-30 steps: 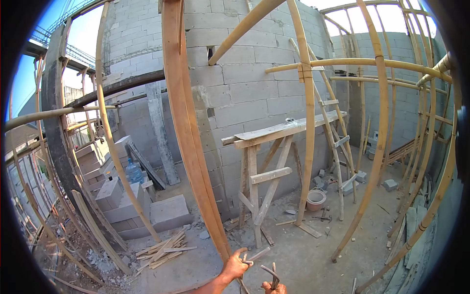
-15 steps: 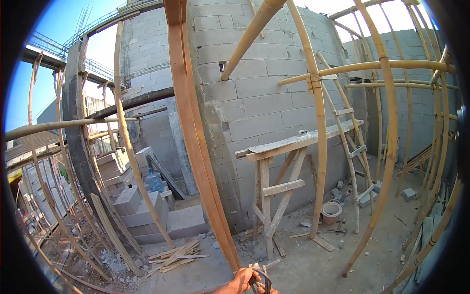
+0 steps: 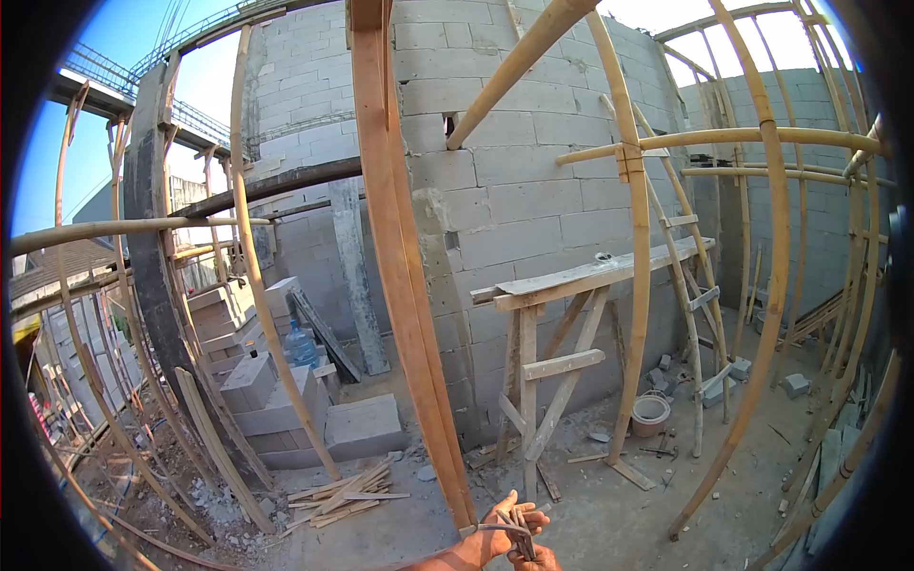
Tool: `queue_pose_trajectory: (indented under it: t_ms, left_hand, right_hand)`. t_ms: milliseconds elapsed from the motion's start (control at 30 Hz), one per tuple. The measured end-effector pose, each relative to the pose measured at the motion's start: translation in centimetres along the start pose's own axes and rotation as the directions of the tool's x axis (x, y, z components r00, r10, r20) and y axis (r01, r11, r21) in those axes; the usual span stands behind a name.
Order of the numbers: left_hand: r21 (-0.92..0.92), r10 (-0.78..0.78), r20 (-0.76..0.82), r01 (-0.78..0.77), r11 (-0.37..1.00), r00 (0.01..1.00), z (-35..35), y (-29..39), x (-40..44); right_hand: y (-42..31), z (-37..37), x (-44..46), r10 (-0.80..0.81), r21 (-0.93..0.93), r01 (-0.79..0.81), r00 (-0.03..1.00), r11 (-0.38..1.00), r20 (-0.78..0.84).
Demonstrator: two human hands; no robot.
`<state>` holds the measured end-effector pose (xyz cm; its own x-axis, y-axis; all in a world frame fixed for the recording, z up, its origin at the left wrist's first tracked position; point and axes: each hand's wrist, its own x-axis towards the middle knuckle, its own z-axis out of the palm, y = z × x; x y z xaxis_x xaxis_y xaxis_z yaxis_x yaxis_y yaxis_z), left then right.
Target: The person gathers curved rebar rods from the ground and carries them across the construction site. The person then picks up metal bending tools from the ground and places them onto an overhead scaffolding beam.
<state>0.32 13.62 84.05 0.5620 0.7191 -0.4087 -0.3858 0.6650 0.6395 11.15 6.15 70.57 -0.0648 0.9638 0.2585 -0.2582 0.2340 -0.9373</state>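
Your grip differs from hand to hand: the left hand (image 3: 494, 535) is open, fingers extended to the right, while the right hand (image 3: 537, 560), partly cut off by the bottom edge, is closed round the lower part of the bundle of thin rods (image 3: 518, 535). You have that bundle at the bottom of the view, its upper ends fanned out against your left palm and fingers (what the rods are made of, you can't tell from this view). One thin piece stretches left across your left hand.

Just beside your left wrist is the lower end of the reddish-brown timber post (image 3: 407, 276), which climbs to the top of the view, leaning left. To its left you have a loose pile of wood strips (image 3: 347, 493) on the floor (image 3: 581, 523), with grey blocks (image 3: 367, 426) behind. Right of the post, a wooden trestle (image 3: 564, 365) stands before the block wall (image 3: 533, 205). Beyond the bamboo pole (image 3: 640, 257) nearest it, you can see a bucket (image 3: 650, 413) and a ladder (image 3: 705, 298).
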Motion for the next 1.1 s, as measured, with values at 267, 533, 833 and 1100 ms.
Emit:
queue_pose_trajectory:
  t_ms: [267, 533, 833, 1100]
  left_hand:
    - [0.513, 0.401, 0.223, -0.457, 0.727, 0.888, -4.0, 1.1, -1.7]
    - [0.673, 0.142, 0.515, -0.501, 0.544, 0.846, -4.4, -2.9, -2.8]
    - [0.496, 0.368, 0.368, -0.515, 0.699, 0.854, -0.8, -2.7, -2.9]
    - [0.303, 0.543, 0.186, -0.573, 0.761, 0.819, -2.7, -2.3, -4.5]
  right_hand:
    - [-10.5, 2.1, 3.5, 0.076, -0.328, -0.130, 0.982, 0.936, -0.171]
    - [-18.7, 3.7, 7.9, 0.184, -0.273, -0.149, 0.977, 0.951, 0.110]
    - [-26.9, 9.3, 11.7, 0.213, -0.479, 0.006, 0.891, 0.878, 0.402]
    - [-45.6, 9.4, 16.8, 0.117, -0.900, 0.435, 0.896, -0.024, 0.429]
